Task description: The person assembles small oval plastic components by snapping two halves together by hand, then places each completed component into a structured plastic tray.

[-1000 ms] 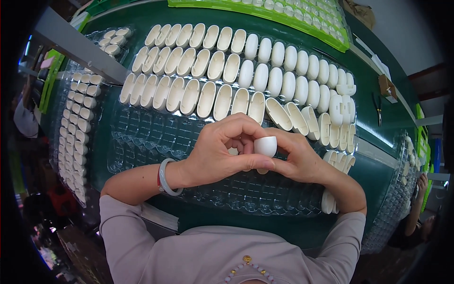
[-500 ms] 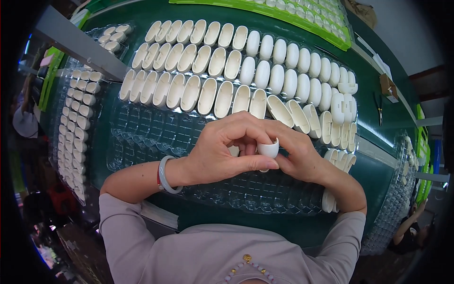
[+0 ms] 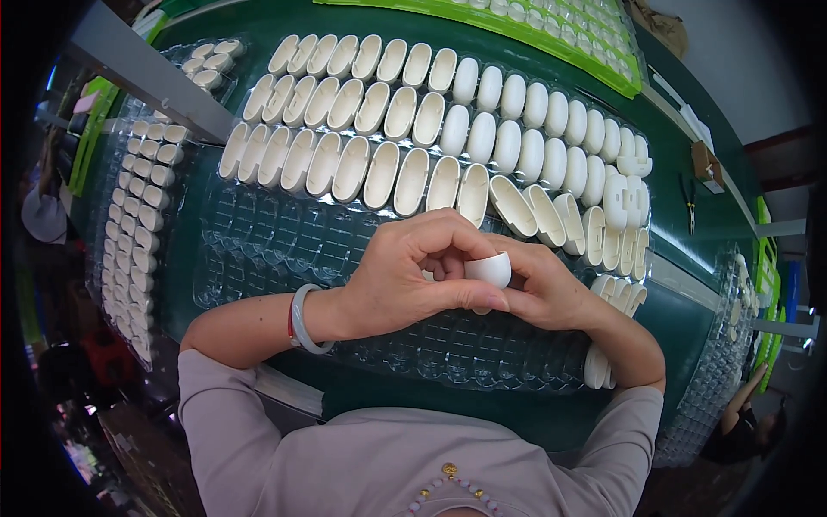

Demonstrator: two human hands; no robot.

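Above the front half of a clear plastic tray [image 3: 267, 250], my two hands meet around one small white plastic shell [image 3: 489, 270]. My left hand [image 3: 422, 267] is closed, its thumb and index finger pinching the shell. On the other side, my right hand [image 3: 543, 284] also has its fingers closed on it; most of those fingers are hidden. Just beyond my hands, rows of oval cream shells [image 3: 380, 175] stand with their hollow sides showing. Farther right in the same rows are smooth white closed shells [image 3: 506, 142]. A few shells [image 3: 512, 207] by my right hand lean at an angle.
At left, another tray holds many small cream pieces [image 3: 138, 215], beside a grey metal post [image 3: 164, 82]. A bright green tray [image 3: 517, 30] lies along the far edge. Pliers [image 3: 691, 202] and a small cardboard box [image 3: 706, 164] rest at right. Another person's arm [image 3: 745, 396] shows far right.
The white shell has turned between my fingers, so its smooth outer side now shows more. My hands stay in nearly the same place.
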